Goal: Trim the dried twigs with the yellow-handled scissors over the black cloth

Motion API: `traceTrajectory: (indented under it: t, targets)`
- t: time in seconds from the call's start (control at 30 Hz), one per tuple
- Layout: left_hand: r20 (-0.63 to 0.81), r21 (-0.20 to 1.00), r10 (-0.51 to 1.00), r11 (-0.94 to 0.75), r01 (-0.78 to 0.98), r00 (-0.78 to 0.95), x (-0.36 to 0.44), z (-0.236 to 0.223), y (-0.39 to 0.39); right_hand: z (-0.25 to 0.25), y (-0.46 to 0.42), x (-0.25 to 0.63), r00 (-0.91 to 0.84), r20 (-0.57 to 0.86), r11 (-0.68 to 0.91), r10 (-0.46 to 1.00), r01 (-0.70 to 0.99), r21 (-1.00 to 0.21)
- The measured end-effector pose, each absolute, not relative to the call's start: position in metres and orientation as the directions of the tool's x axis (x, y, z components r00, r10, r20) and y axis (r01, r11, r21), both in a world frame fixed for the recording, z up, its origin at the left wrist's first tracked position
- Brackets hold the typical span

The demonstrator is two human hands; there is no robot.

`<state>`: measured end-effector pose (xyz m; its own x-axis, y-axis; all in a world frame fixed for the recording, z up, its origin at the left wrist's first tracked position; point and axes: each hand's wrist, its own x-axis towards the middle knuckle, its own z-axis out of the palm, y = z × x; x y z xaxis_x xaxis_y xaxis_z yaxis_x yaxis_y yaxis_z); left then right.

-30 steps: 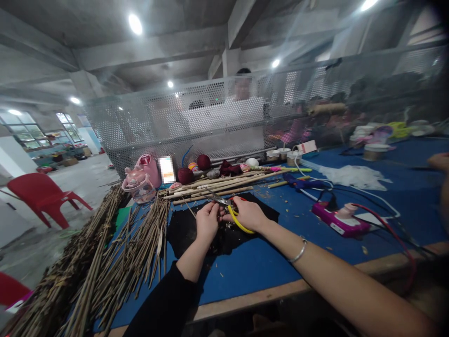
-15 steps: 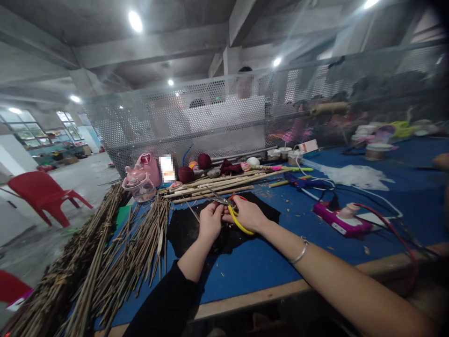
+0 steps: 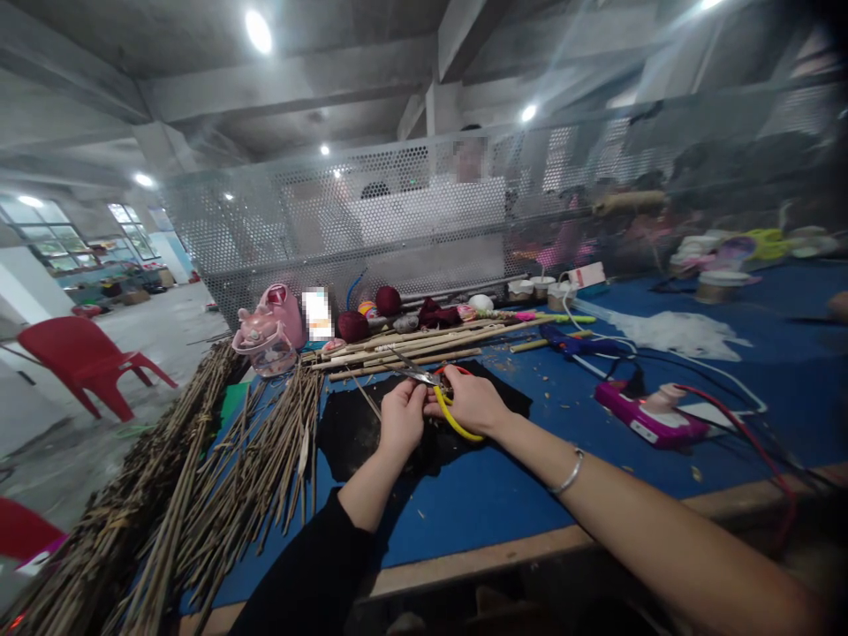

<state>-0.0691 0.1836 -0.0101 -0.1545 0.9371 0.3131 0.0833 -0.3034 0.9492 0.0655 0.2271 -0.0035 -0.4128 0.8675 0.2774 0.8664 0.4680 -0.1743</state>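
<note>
the scissors point(image 3: 434, 380) with yellow-and-red handles are in the right hand point(image 3: 478, 405), whose fingers are closed around the loops. the blades stand out past these fingers, just beside the fingertips of the left hand point(image 3: 403, 413), over the black cloth point(image 3: 351, 431). the left fingers are pinched narrow. a thin stick point(image 3: 366, 391) reaches this hand, but i cannot tell if the fingers grip it; what is between the fingertips is hidden.

at the back left, a clear tub point(image 3: 270, 358) with pink rim stands beside a pink container point(image 3: 283, 311); something pink is in the tub, its shape hard to make out. the contents of the white cups point(image 3: 541, 287) near the perforated screen point(image 3: 278, 221) cannot be seen. the bundle of sticks point(image 3: 112, 521) is cut off at the lower left edge. a phone-like screen point(image 3: 318, 314) is pixelated.
</note>
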Motion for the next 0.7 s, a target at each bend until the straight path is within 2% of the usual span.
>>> traceTrajectory:
  t: [0.23,0.4,0.57,0.7]
  targets:
    - [0.344,0.934,0.927,-0.321,0.159,-0.148,-0.075,-0.021,0.190,-0.009,0.232,0.066,-0.420,0.258,0.471,0.870,0.863,-0.181]
    - [0.289,0.955,0.948,-0.276,0.110,-0.135,-0.076,-0.023,0.193,-0.009,0.233,0.067,-0.415,0.232,0.460,0.880,0.868,-0.191]
    - [0.283,0.956,0.947,-0.264,0.130,-0.151,-0.077,-0.025,0.197,-0.008,0.232,0.068,-0.428,0.272,0.476,0.862,0.868,-0.142]
    - [0.275,0.959,0.952,-0.264,0.099,-0.131,-0.079,-0.029,0.199,-0.009,0.231,0.069,-0.448,0.286,0.503,0.847,0.849,-0.161]
